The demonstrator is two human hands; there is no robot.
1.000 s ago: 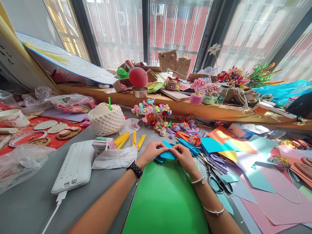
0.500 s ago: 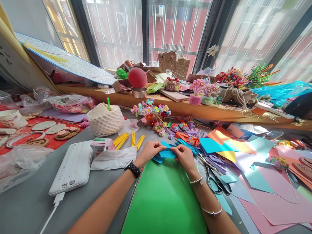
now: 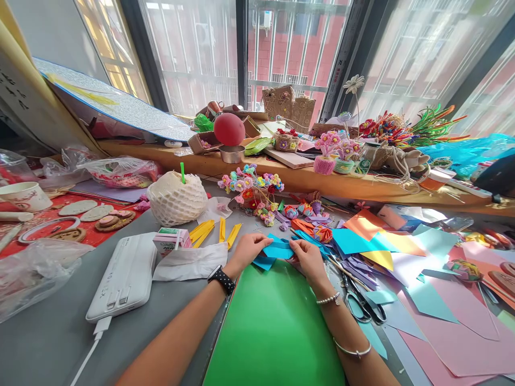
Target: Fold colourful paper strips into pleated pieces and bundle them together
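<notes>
The grey worktop [image 3: 173,327] fills most of the space in front of the person, with a wooden ledge [image 3: 277,165] crowded with crafts along its far side. Next in size comes a green board [image 3: 277,327], lying flat and running from between the forearms out to the hands. Over to the person's right, sheets of pink paper [image 3: 454,316] overlap in a loose spread. On the other side I see a round fruit in white foam netting [image 3: 177,201], a green straw standing out of its top, and nearer us a white power bank [image 3: 124,273] with its cable plugged in.

Both hands meet over the board's far end. The left hand [image 3: 246,253] has thumb and fingers pinched closed on one end of a blue paper strip [image 3: 278,248]; the right hand [image 3: 309,261] pinches the other end just as narrowly. The strip's long axis runs crosswise, left to right, its ends pointing at the two hands; from here I can't tell whether it touches the board. Just right of the right forearm, black-handled scissors [image 3: 362,305] lie with handles towards the person. Smallest are a blue paper piece [image 3: 264,262] under the strip's left end and yellow folded strips [image 3: 201,232] beyond the left hand.
</notes>
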